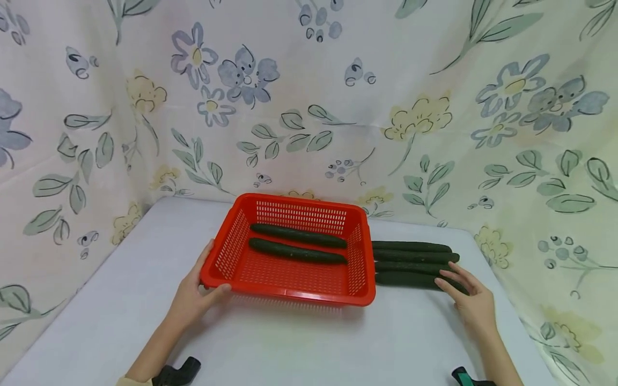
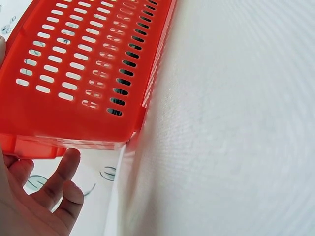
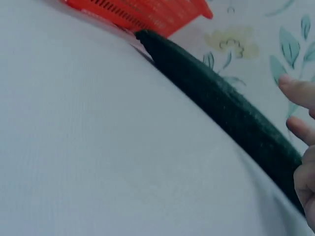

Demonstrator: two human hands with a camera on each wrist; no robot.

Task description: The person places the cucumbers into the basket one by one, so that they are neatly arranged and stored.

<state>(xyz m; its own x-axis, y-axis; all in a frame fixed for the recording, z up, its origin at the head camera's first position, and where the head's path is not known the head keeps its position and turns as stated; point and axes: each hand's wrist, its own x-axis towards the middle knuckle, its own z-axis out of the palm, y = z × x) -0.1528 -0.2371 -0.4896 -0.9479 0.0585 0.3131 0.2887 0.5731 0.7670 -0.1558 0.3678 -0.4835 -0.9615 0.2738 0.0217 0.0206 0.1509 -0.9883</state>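
Note:
A red plastic basket (image 1: 289,292) stands on the white table with two dark green cucumbers (image 1: 296,251) lying inside. My left hand (image 1: 195,297) holds its near left corner, thumb by the front rim and fingers along the left side. The left wrist view shows some curled fingertips (image 2: 69,162) below the rim. To the basket's right, several more cucumbers (image 1: 410,278) lie side by side. Over the right end of the nearest one is my right hand (image 1: 473,303), thumb and fingers spread apart. In the right wrist view that cucumber (image 3: 221,103) runs beneath the fingers; contact is unclear.
The white table (image 1: 309,348) reaches toward me in front of the basket. A floral cloth (image 1: 309,107) hangs behind and at both sides of the table. Dark devices (image 1: 178,371) are strapped at both wrists.

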